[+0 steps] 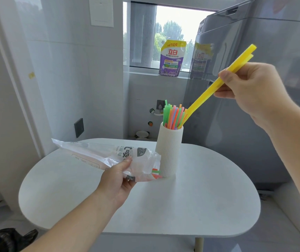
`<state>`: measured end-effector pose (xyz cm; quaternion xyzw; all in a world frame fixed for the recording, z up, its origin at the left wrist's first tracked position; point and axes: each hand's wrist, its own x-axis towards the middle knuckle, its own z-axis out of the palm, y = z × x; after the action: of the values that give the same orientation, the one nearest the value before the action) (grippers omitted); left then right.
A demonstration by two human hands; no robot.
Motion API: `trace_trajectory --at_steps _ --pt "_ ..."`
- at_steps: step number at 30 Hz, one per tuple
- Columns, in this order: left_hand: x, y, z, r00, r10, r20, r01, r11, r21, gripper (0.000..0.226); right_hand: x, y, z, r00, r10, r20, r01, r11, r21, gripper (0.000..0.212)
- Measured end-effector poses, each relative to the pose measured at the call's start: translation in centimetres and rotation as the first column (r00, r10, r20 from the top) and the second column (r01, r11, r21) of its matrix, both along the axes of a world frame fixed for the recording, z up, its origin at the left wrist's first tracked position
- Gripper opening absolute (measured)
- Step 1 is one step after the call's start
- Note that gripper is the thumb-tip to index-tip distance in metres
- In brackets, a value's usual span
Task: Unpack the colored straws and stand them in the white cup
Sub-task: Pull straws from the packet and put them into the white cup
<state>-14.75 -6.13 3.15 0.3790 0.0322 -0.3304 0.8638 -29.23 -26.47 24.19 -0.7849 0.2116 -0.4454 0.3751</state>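
A ribbed white cup (168, 151) stands on the round white table (209, 197) with several green, pink, orange and blue straws (173, 115) upright in it. My right hand (251, 90) pinches two yellow straws (205, 93) above and to the right of the cup; they slant down, their lower ends at the cup's rim among the others. My left hand (117, 179) grips the clear plastic straw bag (109, 155), which lies just left of the cup. A few straw ends (156, 173) poke from the bag's open mouth by the cup's base.
A grey washing machine (254, 115) stands close behind and right of the table. A purple detergent pouch (172, 58) sits on the window sill. Tiled wall with a dark socket (79, 127) is at left. A dark object (5, 239) lies at the bottom left.
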Motion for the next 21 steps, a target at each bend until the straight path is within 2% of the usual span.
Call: trace_trajectory --at_steps 7,21 --pt "0.3 0.0 -0.3 1.000 -0.003 0.012 0.003 1.000 -0.001 0.036 2.4 -0.4 -0.5 0.990 0.009 -0.142 -0.008 1.000 0.007 0.013" --pt "0.3 -0.1 -0.4 1.000 0.007 0.009 -0.007 1.000 0.000 0.036 5.3 -0.8 -2.7 0.964 -0.036 -0.263 0.039 0.999 0.007 0.018"
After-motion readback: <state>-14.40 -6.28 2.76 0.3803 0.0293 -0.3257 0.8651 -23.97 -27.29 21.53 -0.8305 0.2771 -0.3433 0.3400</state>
